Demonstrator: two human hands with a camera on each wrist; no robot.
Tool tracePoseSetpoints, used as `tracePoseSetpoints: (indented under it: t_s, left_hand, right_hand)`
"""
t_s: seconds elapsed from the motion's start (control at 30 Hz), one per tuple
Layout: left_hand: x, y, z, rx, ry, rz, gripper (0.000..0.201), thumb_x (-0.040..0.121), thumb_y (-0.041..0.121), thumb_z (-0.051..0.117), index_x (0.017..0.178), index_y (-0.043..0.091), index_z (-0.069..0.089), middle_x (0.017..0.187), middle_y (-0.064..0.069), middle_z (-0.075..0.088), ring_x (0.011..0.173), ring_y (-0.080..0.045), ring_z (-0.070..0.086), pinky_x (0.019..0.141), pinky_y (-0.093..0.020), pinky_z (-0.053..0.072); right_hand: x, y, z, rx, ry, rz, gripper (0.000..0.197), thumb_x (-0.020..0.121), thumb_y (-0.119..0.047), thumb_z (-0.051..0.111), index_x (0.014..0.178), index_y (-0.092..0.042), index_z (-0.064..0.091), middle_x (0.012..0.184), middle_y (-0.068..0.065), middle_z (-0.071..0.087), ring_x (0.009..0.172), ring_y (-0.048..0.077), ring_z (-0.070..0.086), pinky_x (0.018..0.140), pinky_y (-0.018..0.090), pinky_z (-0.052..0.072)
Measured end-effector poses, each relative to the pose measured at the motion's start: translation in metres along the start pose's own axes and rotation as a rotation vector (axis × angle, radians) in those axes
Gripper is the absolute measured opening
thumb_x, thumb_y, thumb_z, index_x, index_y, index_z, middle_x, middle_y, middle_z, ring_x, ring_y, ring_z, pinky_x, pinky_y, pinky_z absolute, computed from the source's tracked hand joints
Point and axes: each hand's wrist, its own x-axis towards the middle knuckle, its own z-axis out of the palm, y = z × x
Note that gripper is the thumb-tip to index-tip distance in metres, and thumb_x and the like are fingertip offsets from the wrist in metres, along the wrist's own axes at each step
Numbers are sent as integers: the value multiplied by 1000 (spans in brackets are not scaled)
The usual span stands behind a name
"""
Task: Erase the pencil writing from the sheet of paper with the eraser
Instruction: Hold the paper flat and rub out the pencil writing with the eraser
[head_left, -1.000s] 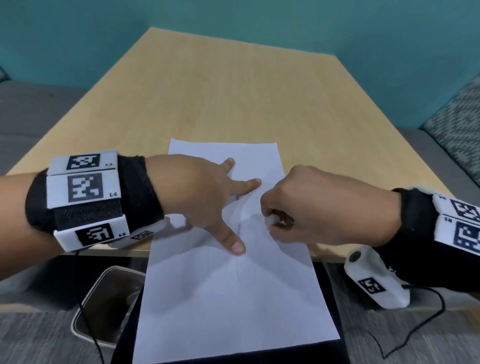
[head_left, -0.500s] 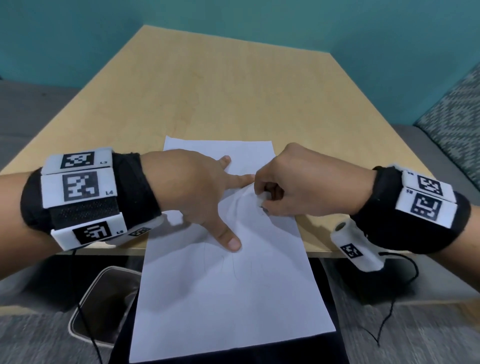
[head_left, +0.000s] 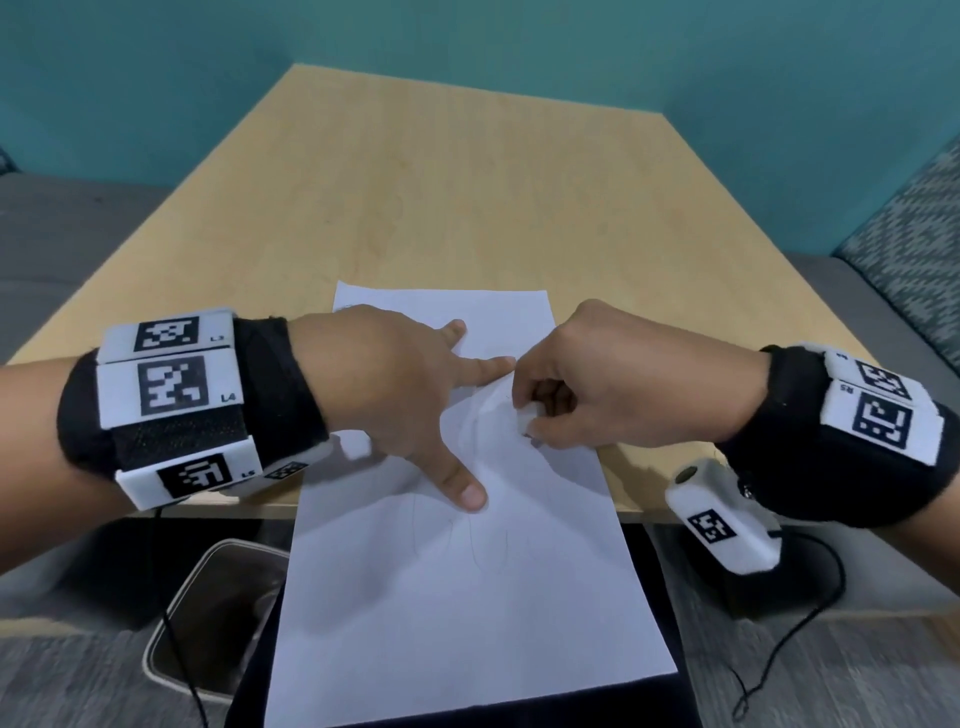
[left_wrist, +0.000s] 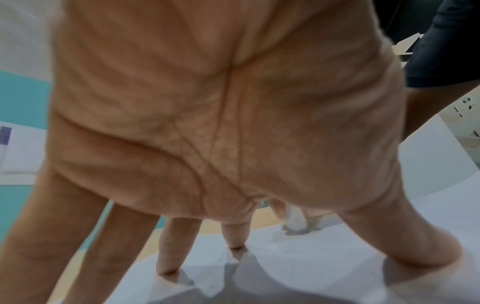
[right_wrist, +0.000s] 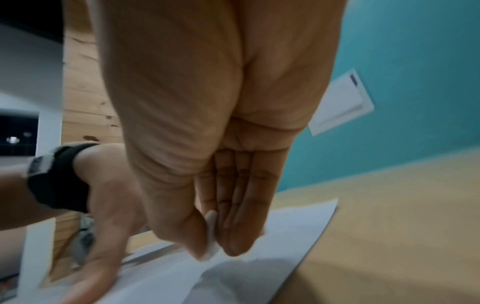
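Note:
A white sheet of paper (head_left: 467, 597) lies on the wooden table (head_left: 467, 208), its near half hanging over the table's front edge. Faint pencil lines (head_left: 483, 545) show near its middle. My left hand (head_left: 405, 395) rests spread on the paper (left_wrist: 298, 267), fingers straight, thumb and fingertips pressing it flat. My right hand (head_left: 582, 395) pinches a small white eraser (head_left: 527, 420) between thumb and fingers and holds it against the paper just right of the left index finger. The right wrist view shows the eraser (right_wrist: 211, 236) touching the sheet (right_wrist: 259, 267). The eraser (left_wrist: 294, 220) also appears beyond the left palm.
A grey bin (head_left: 208, 623) stands on the floor below the table's front left. Cables (head_left: 795, 649) hang from both wrists. A patterned cushion (head_left: 914, 239) sits at the far right. The teal wall (head_left: 467, 41) rises behind the table.
My right hand with the eraser has moved away from me along the paper and slightly left, then held near the left index finger. The left hand stays pressed on the sheet.

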Motion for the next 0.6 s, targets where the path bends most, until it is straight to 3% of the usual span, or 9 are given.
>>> tracePoseSetpoints:
  t_s: [0.1, 0.2, 0.3, 0.4, 0.47, 0.6]
  left_hand:
    - [5, -6, 6, -11, 26, 22, 135, 54, 104, 58, 154, 63, -23, 173, 14, -24, 134, -23, 55, 95, -39, 53]
    - [4, -16, 11, -43, 28, 46, 136, 57, 103, 59, 158, 59, -20, 173, 16, -24, 157, -22, 29, 115, -48, 42]
    - [-1, -28, 12, -34, 16, 59, 127, 65, 93, 67, 158, 62, -15, 174, 15, -21, 159, -18, 22, 121, -48, 34]
    - [-3, -31, 13, -24, 21, 71, 125, 67, 89, 71, 157, 65, -13, 174, 17, -19, 156, -16, 30, 119, -46, 37]
    - [-1, -29, 13, -12, 28, 71, 127, 66, 89, 72, 157, 64, -13, 174, 17, -19, 158, -18, 26, 119, -47, 38]
    - [1, -30, 15, -29, 0, 75, 135, 61, 88, 76, 156, 65, -17, 173, 14, -24, 154, -21, 33, 114, -47, 43]
  right_hand:
    - [-7, 7, -3, -4, 43, 23, 8, 88, -31, 74, 91, -25, 76, 67, -12, 70, 69, 8, 66, 63, 25, 52]
    - [-15, 5, 4, -25, 8, 29, 8, 89, -32, 70, 91, -25, 75, 68, -13, 68, 70, 6, 63, 61, 23, 51]
    - [-16, 11, 5, 10, 11, 65, 8, 89, -31, 72, 93, -25, 75, 67, -16, 66, 70, 1, 63, 60, 20, 50]
    - [-8, 13, 0, 45, 15, 52, 11, 88, -33, 75, 97, -25, 76, 70, -17, 69, 71, 0, 65, 61, 19, 52]
    - [-1, 10, -1, 79, 36, 35, 12, 89, -34, 76, 99, -26, 76, 71, -16, 72, 72, 1, 68, 64, 18, 53]
    - [14, 7, 5, 87, 38, 17, 14, 92, -32, 73, 103, -24, 76, 72, -13, 74, 70, 4, 69, 69, 26, 57]
